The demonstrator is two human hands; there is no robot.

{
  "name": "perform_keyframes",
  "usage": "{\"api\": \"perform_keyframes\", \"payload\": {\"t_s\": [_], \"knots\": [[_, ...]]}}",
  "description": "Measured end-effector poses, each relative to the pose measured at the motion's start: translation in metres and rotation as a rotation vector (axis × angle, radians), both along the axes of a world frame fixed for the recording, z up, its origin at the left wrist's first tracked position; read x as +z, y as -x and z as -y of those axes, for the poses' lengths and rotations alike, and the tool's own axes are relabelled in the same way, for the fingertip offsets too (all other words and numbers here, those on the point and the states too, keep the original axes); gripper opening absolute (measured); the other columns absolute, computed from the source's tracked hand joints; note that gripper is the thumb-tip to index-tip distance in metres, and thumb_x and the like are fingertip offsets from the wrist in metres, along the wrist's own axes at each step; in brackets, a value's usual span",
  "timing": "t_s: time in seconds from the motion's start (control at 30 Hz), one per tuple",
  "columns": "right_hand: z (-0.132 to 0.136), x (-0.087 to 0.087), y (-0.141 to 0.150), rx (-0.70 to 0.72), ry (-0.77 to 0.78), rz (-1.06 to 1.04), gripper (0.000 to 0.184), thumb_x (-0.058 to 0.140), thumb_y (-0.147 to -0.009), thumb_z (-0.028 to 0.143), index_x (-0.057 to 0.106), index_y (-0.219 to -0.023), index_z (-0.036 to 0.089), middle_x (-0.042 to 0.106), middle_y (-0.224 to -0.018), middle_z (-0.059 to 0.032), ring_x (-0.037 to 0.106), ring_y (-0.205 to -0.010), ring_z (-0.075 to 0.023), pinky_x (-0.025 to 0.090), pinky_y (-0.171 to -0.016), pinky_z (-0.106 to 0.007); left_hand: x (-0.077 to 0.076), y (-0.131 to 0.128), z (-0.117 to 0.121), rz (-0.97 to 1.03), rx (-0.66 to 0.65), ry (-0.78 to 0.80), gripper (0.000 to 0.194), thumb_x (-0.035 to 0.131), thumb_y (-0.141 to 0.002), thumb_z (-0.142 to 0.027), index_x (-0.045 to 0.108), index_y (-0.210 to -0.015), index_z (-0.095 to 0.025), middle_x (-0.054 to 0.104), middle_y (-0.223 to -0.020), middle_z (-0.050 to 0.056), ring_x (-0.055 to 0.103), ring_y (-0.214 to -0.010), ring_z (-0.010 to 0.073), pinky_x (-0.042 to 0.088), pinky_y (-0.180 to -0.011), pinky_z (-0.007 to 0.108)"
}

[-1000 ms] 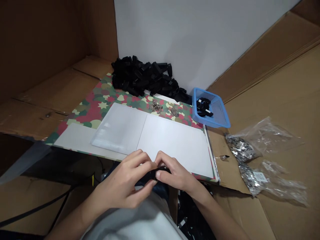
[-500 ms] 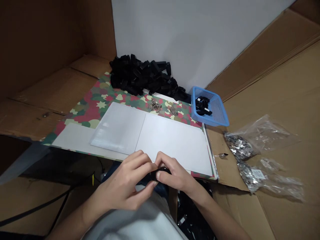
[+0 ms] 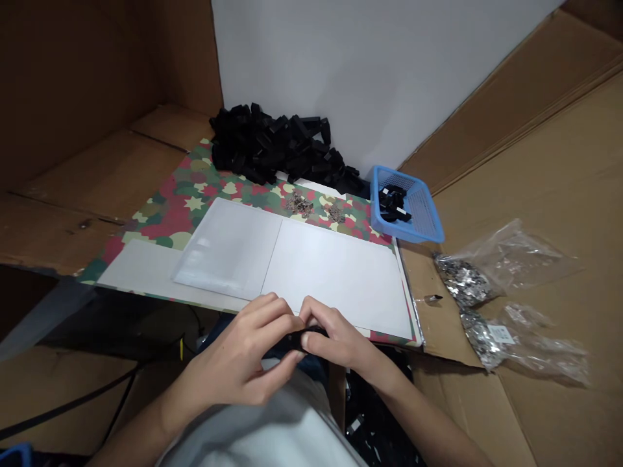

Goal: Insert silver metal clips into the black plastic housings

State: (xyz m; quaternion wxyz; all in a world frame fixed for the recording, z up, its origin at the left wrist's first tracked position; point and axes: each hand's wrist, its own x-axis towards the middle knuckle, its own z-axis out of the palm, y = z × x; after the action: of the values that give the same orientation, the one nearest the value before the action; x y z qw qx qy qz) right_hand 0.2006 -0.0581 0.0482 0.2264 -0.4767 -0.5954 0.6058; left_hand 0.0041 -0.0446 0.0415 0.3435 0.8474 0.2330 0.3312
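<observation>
My left hand [image 3: 242, 350] and my right hand [image 3: 341, 340] meet close above my lap, just in front of the board's near edge. Both pinch a small black plastic piece [image 3: 306, 338] between their fingers, and the fingers hide most of it. Beyond them lie two white boards [image 3: 335, 272] on a camouflage-patterned mat [image 3: 189, 194]. A large heap of similar black pieces [image 3: 272, 144] sits behind the mat. A blue mesh basket [image 3: 406, 206] holding a few black pieces stands at the mat's far right corner.
Two clear plastic bags of silvery metal bits [image 3: 487, 279] lie on the cardboard to the right, with a tiny dark part [image 3: 433, 298] near them. Two small patches of brownish scraps [image 3: 299, 204] lie on the mat. A white wall panel [image 3: 370, 78] stands behind. More black pieces [image 3: 363, 415] lie below, right of my lap.
My hands stay together on the black piece, with only small finger shifts. The whole scene drifts slightly up and left as my head moves.
</observation>
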Motion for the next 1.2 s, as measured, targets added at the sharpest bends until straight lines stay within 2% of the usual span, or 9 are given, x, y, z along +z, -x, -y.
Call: {"api": "perform_keyframes", "payload": {"t_s": [0.07, 0.17, 0.23, 0.33, 0.47, 0.67, 0.93, 1.03, 1.2], "knots": [[0.001, -0.004, -0.004, 0.053, -0.002, -0.028, 0.015, 0.054, -0.079, 0.032, 0.045, -0.083, 0.021, 0.05, -0.079, 0.0023, 0.048, -0.074, -0.0146, 0.038, -0.069, -0.027, -0.001, 0.001, -0.002, -0.016, 0.001, 0.027, 0.018, 0.055, -0.086, -0.012, 0.057, -0.104, -0.015, 0.054, -0.085, 0.004, 0.049, -0.078, 0.0168, 0.042, -0.069, 0.03], [0.002, -0.009, -0.01, 0.105, -0.078, 0.009, 0.034, 0.065, -0.077, 0.041, 0.047, -0.098, 0.021, 0.055, -0.096, -0.0023, 0.053, -0.089, -0.019, 0.041, -0.079, -0.032, -0.003, 0.004, -0.007, -0.015, 0.008, 0.101, 0.022, 0.057, -0.086, -0.014, 0.056, -0.108, -0.018, 0.054, -0.089, 0.003, 0.052, -0.082, 0.0164, 0.044, -0.072, 0.028], [0.002, -0.01, -0.016, 0.042, -0.11, 0.039, 0.036, 0.068, -0.077, 0.041, 0.047, -0.1, 0.022, 0.055, -0.095, -0.0016, 0.056, -0.082, -0.0177, 0.043, -0.075, -0.031, -0.008, 0.008, -0.014, -0.032, 0.048, 0.141, 0.028, 0.059, -0.087, -0.019, 0.053, -0.114, -0.018, 0.055, -0.094, 0.004, 0.054, -0.085, 0.0172, 0.045, -0.075, 0.029], [-0.003, -0.014, -0.026, -0.146, -0.105, -0.041, 0.026, 0.061, -0.084, 0.042, 0.049, -0.095, 0.022, 0.055, -0.083, 0.0019, 0.055, -0.062, -0.012, 0.044, -0.063, -0.028, -0.021, 0.015, -0.027, -0.139, 0.185, 0.112, 0.026, 0.056, -0.089, -0.022, 0.054, -0.115, -0.018, 0.055, -0.097, 0.005, 0.055, -0.089, 0.02, 0.044, -0.079, 0.033], [-0.011, -0.024, -0.027, -0.287, -0.126, -0.216, 0.029, 0.063, -0.083, 0.047, 0.056, -0.093, 0.02, 0.058, -0.074, 0.0017, 0.055, -0.059, -0.0113, 0.044, -0.057, -0.025, -0.029, 0.015, -0.033, -0.162, 0.281, 0.039, 0.017, 0.052, -0.091, -0.018, 0.058, -0.106, -0.018, 0.055, -0.092, 0.004, 0.054, -0.087, 0.0199, 0.042, -0.078, 0.033], [-0.007, -0.034, -0.008, -0.246, -0.041, -0.4, 0.03, 0.064, -0.084, 0.047, 0.058, -0.094, 0.019, 0.06, -0.068, 0.0039, 0.048, -0.045, -0.006, 0.036, -0.046, -0.02, -0.006, -0.003, -0.022, -0.031, 0.191, -0.108, 0.028, 0.06, -0.088, -0.016, 0.055, -0.115, -0.018, 0.056, -0.093, 0.004, 0.053, -0.084, 0.0176, 0.042, -0.077, 0.032], [0.003, -0.018, -0.008, -0.164, -0.025, -0.342, 0.03, 0.066, -0.08, 0.046, 0.056, -0.09, 0.019, 0.059, -0.065, 0.0028, 0.046, -0.045, -0.0078, 0.036, -0.043, -0.02, 0.009, 0.0, -0.016, -0.067, 0.09, -0.122, 0.023, 0.057, -0.089, -0.013, 0.056, -0.111, -0.018, 0.058, -0.089, 0.005, 0.051, -0.079, 0.0162, 0.044, -0.072, 0.031], [0.005, -0.015, -0.007, -0.147, -0.072, -0.319, 0.027, 0.064, -0.08, 0.045, 0.056, -0.089, 0.02, 0.057, -0.065, 0.0027, 0.047, -0.047, -0.009, 0.036, -0.044, -0.022, 0.009, 0.001, -0.012, -0.028, 0.085, -0.138, 0.024, 0.056, -0.089, -0.014, 0.055, -0.113, -0.018, 0.059, -0.088, 0.005, 0.051, -0.076, 0.0165, 0.045, -0.071, 0.031], [0.006, -0.009, -0.007, -0.089, -0.301, -0.219, 0.024, 0.061, -0.079, 0.043, 0.059, -0.088, 0.021, 0.054, -0.068, 0.0024, 0.044, -0.051, -0.0107, 0.038, -0.05, -0.024, 0.014, 0.003, -0.01, 0.048, 0.021, -0.058, 0.025, 0.058, -0.089, -0.016, 0.056, -0.114, -0.019, 0.058, -0.086, 0.004, 0.053, -0.076, 0.0165, 0.047, -0.07, 0.031]]}}
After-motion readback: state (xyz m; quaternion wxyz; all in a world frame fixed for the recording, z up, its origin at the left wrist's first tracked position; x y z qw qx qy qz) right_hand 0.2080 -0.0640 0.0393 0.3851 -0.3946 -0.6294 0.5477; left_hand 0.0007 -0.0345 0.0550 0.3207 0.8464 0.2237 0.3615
